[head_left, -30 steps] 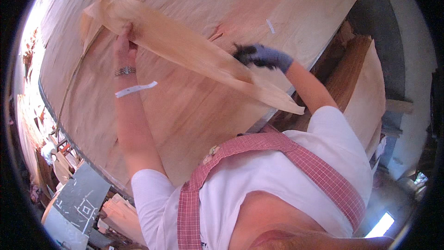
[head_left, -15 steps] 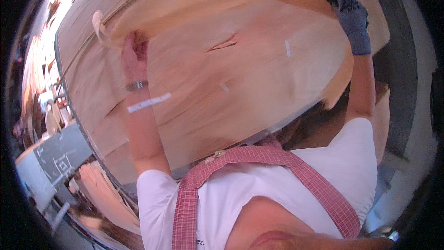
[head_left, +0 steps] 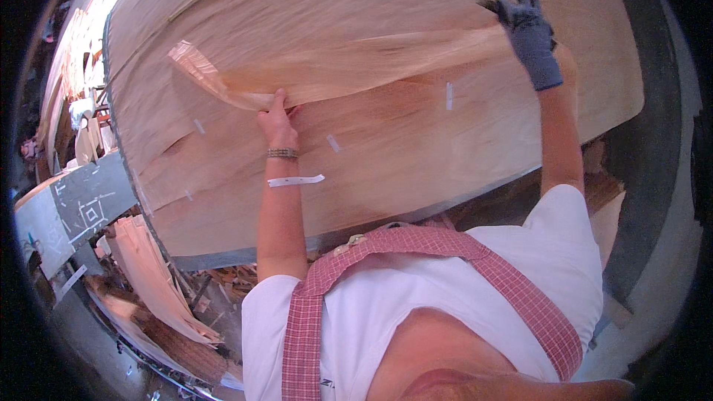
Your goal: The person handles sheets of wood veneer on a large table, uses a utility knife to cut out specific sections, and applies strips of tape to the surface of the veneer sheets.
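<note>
A long, thin strip of wood veneer (head_left: 356,74) stretches across the broad veneer sheet (head_left: 416,156) in front of me, its left end curling up. My bare left hand (head_left: 278,125) grips the strip's near edge close to that curled end, thumb on top. On my right hand (head_left: 529,37) is a grey glove with dark fingertips; it is above the strip's right end. A small dark, narrow blade-like tool (head_left: 487,5) sticks out between its thumb and fingers. Some of those fingers are raised, and the tool's exact kind is too small to make out.
Short white tape pieces (head_left: 449,96) lie on the sheet, and another white strip (head_left: 297,180) is on my left forearm. At the lower left are stacked veneer offcuts (head_left: 145,271) and a grey board with white markings (head_left: 93,200). A dark border (head_left: 653,141) runs along the right.
My left hand has moved right and nearer to me, bringing the strip's left part along. The right hand has shifted slightly left and nearer, and some of its fingers have lifted.
</note>
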`<state>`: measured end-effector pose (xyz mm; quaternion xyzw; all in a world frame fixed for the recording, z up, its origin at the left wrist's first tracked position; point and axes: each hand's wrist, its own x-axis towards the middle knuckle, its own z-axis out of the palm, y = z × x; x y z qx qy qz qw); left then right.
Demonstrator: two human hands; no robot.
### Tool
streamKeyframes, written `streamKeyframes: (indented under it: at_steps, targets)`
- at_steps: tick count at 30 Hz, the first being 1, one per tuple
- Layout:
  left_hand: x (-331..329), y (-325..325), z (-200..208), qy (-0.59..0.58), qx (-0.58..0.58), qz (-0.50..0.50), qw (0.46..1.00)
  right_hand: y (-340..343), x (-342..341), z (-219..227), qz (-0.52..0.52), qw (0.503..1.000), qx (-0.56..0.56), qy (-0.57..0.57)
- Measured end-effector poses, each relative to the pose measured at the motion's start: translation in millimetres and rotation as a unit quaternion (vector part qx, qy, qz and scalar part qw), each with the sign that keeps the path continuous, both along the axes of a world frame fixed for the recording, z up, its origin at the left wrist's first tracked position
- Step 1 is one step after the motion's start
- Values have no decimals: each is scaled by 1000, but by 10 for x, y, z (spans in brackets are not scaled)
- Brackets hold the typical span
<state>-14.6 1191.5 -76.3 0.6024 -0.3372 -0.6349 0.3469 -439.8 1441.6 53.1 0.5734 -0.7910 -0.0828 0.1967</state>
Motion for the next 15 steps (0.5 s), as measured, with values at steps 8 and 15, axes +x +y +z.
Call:
streamKeyframes:
  at_steps: [8, 15]
  targets:
    - [63, -45, 52, -38, 18, 15, 999, -1341, 1727, -879, 76, 863, 82, -492]
    - [-262, 497, 199, -430, -432, -270, 745, -1353, 1801, -1151, 57, 858, 115, -497]
